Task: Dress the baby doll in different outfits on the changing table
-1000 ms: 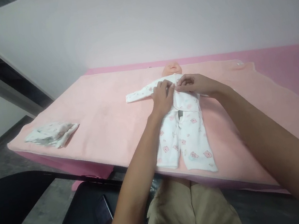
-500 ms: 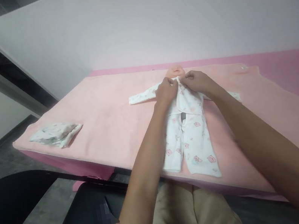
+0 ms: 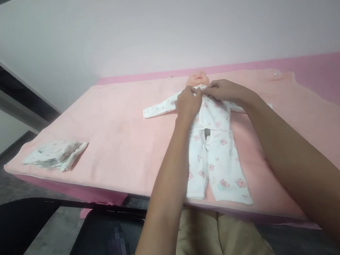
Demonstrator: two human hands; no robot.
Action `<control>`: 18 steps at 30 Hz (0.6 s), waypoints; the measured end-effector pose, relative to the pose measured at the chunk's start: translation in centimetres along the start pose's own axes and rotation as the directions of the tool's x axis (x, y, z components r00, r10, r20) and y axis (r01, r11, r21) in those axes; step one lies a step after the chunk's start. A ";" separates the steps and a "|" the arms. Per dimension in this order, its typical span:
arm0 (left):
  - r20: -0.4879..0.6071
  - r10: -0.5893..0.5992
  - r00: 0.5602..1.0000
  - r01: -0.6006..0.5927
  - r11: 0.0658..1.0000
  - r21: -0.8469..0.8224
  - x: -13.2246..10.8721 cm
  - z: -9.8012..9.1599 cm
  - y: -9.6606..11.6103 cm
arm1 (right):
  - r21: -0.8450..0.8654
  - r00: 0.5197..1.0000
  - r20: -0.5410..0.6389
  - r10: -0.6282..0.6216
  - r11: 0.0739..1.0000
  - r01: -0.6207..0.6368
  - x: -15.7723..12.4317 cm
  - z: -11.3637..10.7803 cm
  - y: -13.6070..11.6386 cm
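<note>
A baby doll (image 3: 198,79) lies on its back on the pink blanket (image 3: 118,127), its head toward the wall. It wears a white printed baby shirt (image 3: 215,115) and matching trousers (image 3: 227,166). One long sleeve stretches out to the left, and the right one is partly behind my arm. At the shirt's neckline my left hand (image 3: 189,101) pinches the cloth near the collar. Just to its right, the fingers of my right hand (image 3: 224,91) are closed on the opposite edge of the neckline. The fingertips almost meet, and whatever fastening lies there is hidden.
Folded white printed baby clothes (image 3: 55,155) lie near the blanket's left corner. A white wall (image 3: 171,18) rises behind the table. A black chair (image 3: 89,250) stands at the near left, with a blurred patch over its seat. A pink cover (image 3: 327,75) shows at right.
The fingers of my right hand have drawn slightly inward toward my left hand at the neckline. The view has shifted a little; the doll and folded clothes lie as before.
</note>
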State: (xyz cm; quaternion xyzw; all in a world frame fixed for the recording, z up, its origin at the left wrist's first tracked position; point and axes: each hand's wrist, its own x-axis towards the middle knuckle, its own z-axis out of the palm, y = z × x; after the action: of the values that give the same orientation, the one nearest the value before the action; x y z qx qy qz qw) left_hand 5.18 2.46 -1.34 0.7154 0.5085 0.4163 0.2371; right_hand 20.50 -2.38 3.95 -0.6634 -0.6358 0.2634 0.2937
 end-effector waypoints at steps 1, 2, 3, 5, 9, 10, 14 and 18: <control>0.012 0.008 1.000 -0.008 1.000 0.010 0.1 0.0 0.0 | 0.001 1.000 0.003 -0.003 1.000 0.003 0.0 0.0 0.1; 0.025 0.016 1.000 -0.016 1.000 0.021 0.2 0.0 0.0 | 0.007 1.000 0.002 -0.008 1.000 0.008 0.1 0.1 0.2; 0.042 0.023 0.999 -0.025 0.999 0.033 0.3 0.0 -0.1 | 0.015 1.000 -0.004 -0.015 1.000 0.015 0.1 0.2 0.3; 0.075 0.038 0.996 -0.042 0.998 0.047 0.4 -0.1 -0.2 | 0.035 0.999 -0.019 -0.036 0.999 0.037 0.0 0.4 0.5; 0.054 0.064 0.997 -0.065 0.998 0.025 0.3 -0.1 -0.6 | 0.055 0.998 -0.041 -0.041 0.998 0.043 0.0 0.8 0.7; 0.036 0.066 0.997 -0.067 0.998 0.022 0.2 -0.1 -0.6 | 0.056 0.998 -0.047 -0.032 0.998 0.034 0.0 0.9 0.6; 0.022 0.078 0.997 -0.078 0.997 0.001 -0.1 -0.1 -0.9 | 0.055 0.998 -0.069 -0.003 0.998 0.006 0.2 1.3 0.6; 0.027 0.078 0.997 -0.077 0.996 -0.041 -0.4 -0.3 -1.0 | 0.040 0.996 -0.082 -0.025 0.999 0.028 0.4 1.5 0.6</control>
State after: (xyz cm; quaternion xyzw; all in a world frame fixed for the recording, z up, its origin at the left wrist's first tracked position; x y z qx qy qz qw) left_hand 4.31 2.46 -2.08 0.7356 0.4686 0.4251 0.2423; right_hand 19.79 -1.91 2.49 -0.6589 -0.6264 0.2454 0.3366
